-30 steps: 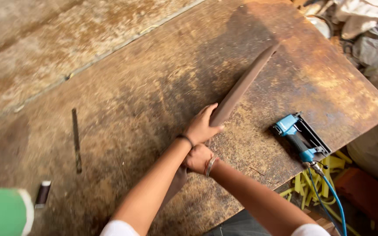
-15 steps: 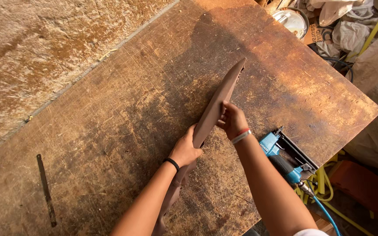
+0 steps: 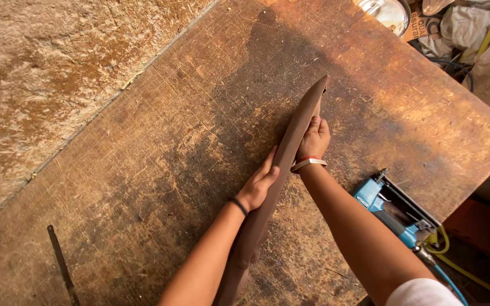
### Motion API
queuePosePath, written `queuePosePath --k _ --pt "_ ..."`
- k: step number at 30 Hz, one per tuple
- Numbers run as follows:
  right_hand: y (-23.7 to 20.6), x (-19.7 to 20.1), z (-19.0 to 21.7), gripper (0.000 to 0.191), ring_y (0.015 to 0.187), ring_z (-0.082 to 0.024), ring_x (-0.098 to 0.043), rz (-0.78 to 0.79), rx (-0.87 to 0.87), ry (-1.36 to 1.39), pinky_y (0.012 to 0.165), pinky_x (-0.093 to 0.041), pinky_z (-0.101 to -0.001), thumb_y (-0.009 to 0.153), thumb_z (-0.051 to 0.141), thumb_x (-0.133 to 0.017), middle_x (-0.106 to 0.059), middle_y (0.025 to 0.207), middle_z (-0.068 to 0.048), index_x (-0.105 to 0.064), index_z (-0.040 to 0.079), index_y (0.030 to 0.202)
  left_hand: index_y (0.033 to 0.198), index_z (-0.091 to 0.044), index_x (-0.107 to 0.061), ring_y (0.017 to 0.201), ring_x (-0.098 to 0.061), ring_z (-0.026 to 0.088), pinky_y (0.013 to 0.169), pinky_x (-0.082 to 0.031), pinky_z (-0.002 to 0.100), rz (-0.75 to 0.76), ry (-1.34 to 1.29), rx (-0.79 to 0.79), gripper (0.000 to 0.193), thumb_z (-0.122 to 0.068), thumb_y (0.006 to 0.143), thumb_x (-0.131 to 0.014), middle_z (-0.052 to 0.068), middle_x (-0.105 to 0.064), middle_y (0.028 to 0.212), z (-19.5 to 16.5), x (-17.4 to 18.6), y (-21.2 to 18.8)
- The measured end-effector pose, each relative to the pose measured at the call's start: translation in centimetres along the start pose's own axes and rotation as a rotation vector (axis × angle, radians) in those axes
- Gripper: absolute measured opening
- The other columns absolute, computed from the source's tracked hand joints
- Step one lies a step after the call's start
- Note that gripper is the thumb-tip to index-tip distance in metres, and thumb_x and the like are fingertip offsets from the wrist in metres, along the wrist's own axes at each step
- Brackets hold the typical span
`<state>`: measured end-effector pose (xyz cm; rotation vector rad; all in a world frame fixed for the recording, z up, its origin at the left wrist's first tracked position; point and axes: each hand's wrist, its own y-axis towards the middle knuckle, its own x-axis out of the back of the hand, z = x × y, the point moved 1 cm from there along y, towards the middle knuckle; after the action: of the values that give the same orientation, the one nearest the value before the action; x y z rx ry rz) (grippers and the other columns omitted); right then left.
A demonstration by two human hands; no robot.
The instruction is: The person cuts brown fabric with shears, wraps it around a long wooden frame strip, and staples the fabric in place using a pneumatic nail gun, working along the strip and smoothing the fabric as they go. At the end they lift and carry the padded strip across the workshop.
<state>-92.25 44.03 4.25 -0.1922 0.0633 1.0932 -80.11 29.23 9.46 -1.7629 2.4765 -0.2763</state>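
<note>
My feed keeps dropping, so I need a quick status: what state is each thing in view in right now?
Brown strip: long, lying diagonally on the wooden table, held from both sides.
Left hand: flat against the strip's left side.
Right hand: grip closed on the strip near its far end.
Blue pneumatic stapler: lying on the table's edge, untouched, hose attached.
Dark metal strip: lying flat on the table, untouched.

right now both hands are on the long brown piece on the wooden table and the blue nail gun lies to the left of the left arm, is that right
Not quite. Both the left hand and the right hand are on the long brown piece on the wooden table, but the blue nail gun lies to the right of the right arm, near the table's edge, as the head view shows.
</note>
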Motion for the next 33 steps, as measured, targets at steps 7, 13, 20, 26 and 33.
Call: queuePosePath --k 7,13,20,26,33 --pt "-0.2 0.2 0.2 0.032 0.073 -0.008 -0.054 0.050 0.042 0.012 0.064 -0.050 -0.0278 0.113 0.026 -0.048 -0.066 0.084 -0.001 -0.061 0.003 0.095 0.164 0.001 0.000 0.163 -0.002 0.036 0.131 -0.007 0.043 0.026 0.514 -0.289 0.087 -0.048 0.107 -0.043 0.025 -0.001 0.174 -2.4 -0.7 11.8" --pt "-0.5 -0.5 1.7 0.027 0.074 -0.007 -0.061 0.051 -0.040 -0.022 0.065 -0.053 -0.0275 0.108 0.026 -0.051 -0.069 0.086 -0.001 -0.063 0.005 0.097 0.165 -0.002 -0.001 0.162 -0.007 0.035 0.130 -0.014 0.044 -0.007 0.590 -0.279 0.084 -0.039 0.105 -0.046 0.025 -0.004 0.174 -5.2 -0.9 15.5" --pt "-0.1 -0.2 2.5 0.030 0.075 -0.010 -0.053 0.091 -0.006 0.181 0.067 -0.049 -0.0291 0.112 0.027 -0.057 -0.065 0.084 0.000 -0.063 0.002 0.097 0.166 -0.024 0.003 0.107 -0.067 0.044 0.090 -0.055 0.054 -0.162 0.853 0.325 0.094 -0.026 0.096 -0.059 0.028 -0.062 0.127 -4.3 -3.4 8.0" --pt "-5.6 12.5 6.7 0.028 0.098 -0.029 -0.066 0.287 0.261 -0.830 0.086 -0.053 -0.0410 0.088 0.032 -0.077 -0.069 0.102 -0.011 -0.070 0.008 0.101 0.164 -0.034 0.008 0.082 -0.072 0.037 0.068 -0.058 0.047 -0.174 0.928 0.400 0.110 -0.012 0.088 -0.068 0.022 -0.072 0.096 -4.4 -4.2 9.6" --pt "-8.0 27.1 6.3 0.110 0.107 -0.042 -0.061 0.231 0.052 -1.409 0.093 -0.050 -0.0490 0.057 0.050 -0.094 -0.063 0.117 -0.024 -0.043 0.005 0.144 0.166 -0.033 0.008 0.074 -0.071 0.033 0.063 -0.055 0.045 -0.167 0.961 0.420 0.103 -0.015 0.095 -0.064 0.018 -0.073 0.090 -3.5 -3.2 9.2"
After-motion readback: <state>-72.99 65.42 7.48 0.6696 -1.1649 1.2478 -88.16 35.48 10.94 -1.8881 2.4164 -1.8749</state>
